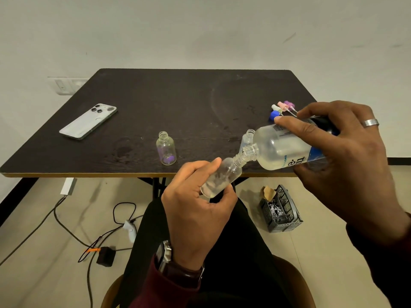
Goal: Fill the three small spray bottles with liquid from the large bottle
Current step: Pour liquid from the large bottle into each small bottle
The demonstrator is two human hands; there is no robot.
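My left grip (201, 196) is curled round a small clear plastic spray bottle (222, 177), tilted with its threaded neck up and away from the wrist; my right grip (340, 156) is clamped on the large clear plastic bottle with a blue label (287, 144), tipped so its mouth meets that small neck just beyond the left fingertips. Both bottles hang over the near edge of the dark rectangular desk (178, 103); its top looks scuffed and smeared. Beyond the left grip stands a second small clear bottle with purple in its base (166, 148); a third small clear bottle (248, 138) stands behind the large bottle's neck. Past the right fingers lie the white, pink and purple spray heads (283, 107) and a blue cap (273, 115). Far off to the left of the left grip a silver phone (89, 123) lies face down. Below the desk I see pale floor tiles (33, 241) with black cables (66, 227), and a dark mesh basket (281, 210) under the right grip; behind is a plain pale wall (200, 30).
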